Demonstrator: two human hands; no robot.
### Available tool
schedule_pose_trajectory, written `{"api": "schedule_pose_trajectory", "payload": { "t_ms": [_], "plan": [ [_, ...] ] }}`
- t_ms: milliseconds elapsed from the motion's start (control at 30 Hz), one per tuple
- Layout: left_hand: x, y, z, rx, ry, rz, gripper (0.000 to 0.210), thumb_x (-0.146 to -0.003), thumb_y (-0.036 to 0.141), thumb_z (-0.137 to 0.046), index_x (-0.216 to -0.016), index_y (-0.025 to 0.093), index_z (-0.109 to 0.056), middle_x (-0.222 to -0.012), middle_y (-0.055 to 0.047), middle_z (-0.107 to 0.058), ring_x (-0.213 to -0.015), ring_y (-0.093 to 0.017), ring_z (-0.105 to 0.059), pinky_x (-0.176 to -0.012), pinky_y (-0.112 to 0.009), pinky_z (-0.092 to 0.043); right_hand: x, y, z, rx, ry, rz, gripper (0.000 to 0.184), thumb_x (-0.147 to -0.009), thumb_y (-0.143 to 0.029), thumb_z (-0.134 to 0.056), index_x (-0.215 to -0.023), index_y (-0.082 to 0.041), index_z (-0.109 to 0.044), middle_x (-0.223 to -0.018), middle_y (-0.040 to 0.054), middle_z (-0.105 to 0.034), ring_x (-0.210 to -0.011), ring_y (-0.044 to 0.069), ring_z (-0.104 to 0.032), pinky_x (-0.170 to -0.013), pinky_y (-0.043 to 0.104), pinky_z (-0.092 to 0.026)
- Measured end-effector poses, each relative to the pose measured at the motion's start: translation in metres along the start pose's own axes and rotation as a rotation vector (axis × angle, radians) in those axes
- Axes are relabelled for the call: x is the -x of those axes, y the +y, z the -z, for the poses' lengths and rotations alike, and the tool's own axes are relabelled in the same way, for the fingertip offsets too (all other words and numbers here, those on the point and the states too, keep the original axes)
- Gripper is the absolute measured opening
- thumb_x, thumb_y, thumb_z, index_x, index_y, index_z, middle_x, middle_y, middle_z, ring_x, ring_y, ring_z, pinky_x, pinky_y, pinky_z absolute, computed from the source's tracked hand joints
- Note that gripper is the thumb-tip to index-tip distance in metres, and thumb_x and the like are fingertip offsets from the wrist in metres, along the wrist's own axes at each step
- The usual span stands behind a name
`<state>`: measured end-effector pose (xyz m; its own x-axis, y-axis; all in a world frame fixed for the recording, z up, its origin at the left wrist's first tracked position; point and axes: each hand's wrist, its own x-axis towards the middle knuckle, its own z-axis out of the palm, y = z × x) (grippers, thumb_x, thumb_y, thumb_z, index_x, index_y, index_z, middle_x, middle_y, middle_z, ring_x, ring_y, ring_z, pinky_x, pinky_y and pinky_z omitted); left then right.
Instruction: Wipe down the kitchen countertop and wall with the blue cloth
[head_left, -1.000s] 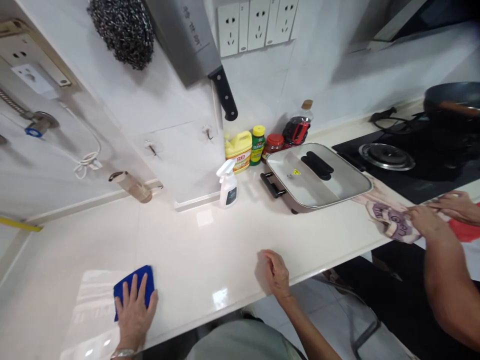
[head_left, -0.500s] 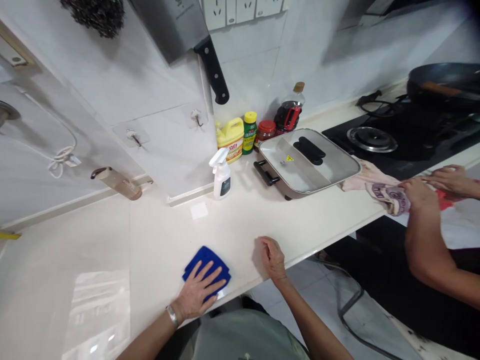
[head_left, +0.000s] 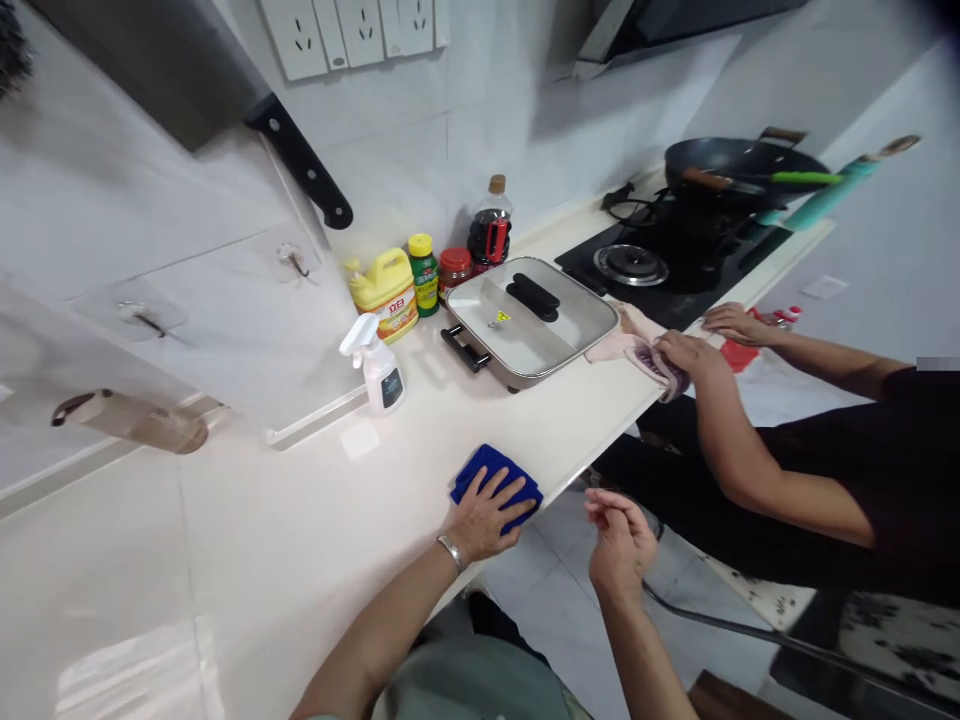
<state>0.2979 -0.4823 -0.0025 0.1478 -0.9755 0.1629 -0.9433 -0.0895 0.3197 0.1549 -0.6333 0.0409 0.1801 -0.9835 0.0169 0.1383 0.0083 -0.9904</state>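
A folded blue cloth (head_left: 491,485) lies on the white counter close to its front edge. My left hand (head_left: 484,515), wearing a silver band at the wrist, rests flat on it with the fingers spread. Past the counter's front edge, my right hand (head_left: 621,540) is held in the air with its fingers curled together and no object showing in them. Behind the cloth stands a white spray bottle (head_left: 384,375). An electric pan with a glass lid (head_left: 536,315) sits farther back to the right.
Along the wall are a yellow detergent jug (head_left: 386,300), a green bottle (head_left: 425,280), a red-lidded jar (head_left: 454,270) and a dark sauce bottle (head_left: 491,225). A cleaver (head_left: 300,170) hangs above. At right, another person's hands (head_left: 694,350) touch a pale cloth (head_left: 626,335) beside the stove (head_left: 675,255).
My left hand and the blue cloth have slid right along the counter. My right hand has moved off the counter, beyond its edge. The view has swung right.
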Motion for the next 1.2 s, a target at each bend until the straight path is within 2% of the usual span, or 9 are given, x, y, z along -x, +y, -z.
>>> {"api": "schedule_pose_trajectory", "payload": {
  "t_ms": [133,267,467,667,767,900,967,1033,1200],
  "plan": [
    [-0.011,0.001,-0.002,0.009,0.025,0.008,0.054,-0.095,0.04,-0.052,-0.148,0.035,-0.043,-0.163,-0.001,-0.032,-0.152,-0.03,-0.02,-0.124,-0.06,-0.012,0.017,-0.004,0.003,0.037,-0.04,0.012,0.015,-0.077,-0.033,-0.062,-0.082,-0.019,-0.066,-0.076,0.0033,-0.068,-0.065,0.016,-0.059,-0.058,0.029,-0.044],
    [0.037,0.003,0.006,-0.03,0.029,0.048,0.058,-0.095,0.038,-0.052,-0.151,0.034,-0.038,-0.164,0.0,-0.031,-0.154,-0.031,-0.015,-0.124,-0.059,-0.015,0.033,0.01,-0.004,0.133,-0.174,0.006,0.018,-0.08,-0.034,-0.059,-0.084,-0.019,-0.068,-0.075,0.0035,-0.068,-0.062,0.015,-0.056,-0.058,0.029,-0.044],
    [0.172,0.01,0.045,-0.105,-0.011,0.155,0.064,-0.093,0.037,-0.055,-0.153,0.038,-0.032,-0.163,0.001,-0.032,-0.152,-0.028,-0.021,-0.124,-0.056,-0.018,0.056,0.045,-0.027,0.344,-0.488,0.025,0.025,-0.083,-0.035,-0.052,-0.084,-0.019,-0.07,-0.071,0.0027,-0.067,-0.065,0.017,-0.058,-0.061,0.029,-0.047],
    [0.315,0.043,0.082,-0.271,-0.048,0.423,0.064,-0.09,0.031,-0.058,-0.151,0.037,-0.037,-0.159,-0.001,-0.041,-0.149,-0.03,-0.03,-0.121,-0.056,-0.025,0.079,0.073,-0.046,0.523,-0.819,0.232,0.03,-0.087,-0.041,-0.049,-0.09,-0.021,-0.071,-0.084,0.0043,-0.072,-0.077,0.02,-0.062,-0.073,0.033,-0.05],
    [0.384,0.064,0.091,-0.376,-0.036,0.61,0.064,-0.09,0.026,-0.056,-0.151,0.037,-0.037,-0.158,-0.001,-0.042,-0.149,-0.03,-0.031,-0.121,-0.054,-0.024,0.082,0.083,-0.051,0.575,-0.862,0.379,0.028,-0.088,-0.039,-0.047,-0.086,-0.022,-0.069,-0.089,0.006,-0.072,-0.083,0.022,-0.062,-0.083,0.037,-0.047],
    [0.463,0.08,0.096,-0.493,0.044,0.835,0.063,-0.091,0.029,-0.054,-0.151,0.036,-0.037,-0.156,-0.002,-0.046,-0.149,-0.027,-0.032,-0.122,-0.049,-0.023,0.086,0.093,-0.056,0.609,-0.83,0.524,0.026,-0.091,-0.031,-0.042,-0.084,-0.021,-0.065,-0.083,0.006,-0.07,-0.077,0.02,-0.059,-0.079,0.036,-0.045],
    [0.481,0.079,0.095,-0.556,0.141,0.977,0.065,-0.093,0.031,-0.05,-0.155,0.034,-0.029,-0.157,-0.006,-0.043,-0.15,-0.027,-0.03,-0.122,-0.052,-0.024,0.088,0.095,-0.058,0.622,-0.812,0.586,0.024,-0.091,-0.028,-0.043,-0.083,-0.021,-0.064,-0.081,0.005,-0.069,-0.075,0.019,-0.058,-0.077,0.034,-0.045],
    [0.481,0.074,0.092,-0.581,0.235,1.099,0.064,-0.095,0.033,-0.044,-0.156,0.034,-0.024,-0.16,-0.007,-0.039,-0.151,-0.029,-0.027,-0.121,-0.056,-0.024,0.09,0.096,-0.06,0.635,-0.794,0.643,0.022,-0.091,-0.025,-0.043,-0.083,-0.021,-0.063,-0.08,0.004,-0.068,-0.074,0.019,-0.057,-0.074,0.033,-0.044],
    [0.427,0.052,0.083,-0.585,0.423,1.319,0.061,-0.097,0.039,-0.034,-0.157,0.033,-0.021,-0.165,-0.005,-0.027,-0.153,-0.032,-0.02,-0.122,-0.063,-0.018,0.091,0.097,-0.066,0.685,-0.767,0.736,0.021,-0.091,-0.017,-0.041,-0.084,-0.022,-0.061,-0.08,0.0023,-0.066,-0.074,0.017,-0.056,-0.072,0.031,-0.043]
  ]
}}
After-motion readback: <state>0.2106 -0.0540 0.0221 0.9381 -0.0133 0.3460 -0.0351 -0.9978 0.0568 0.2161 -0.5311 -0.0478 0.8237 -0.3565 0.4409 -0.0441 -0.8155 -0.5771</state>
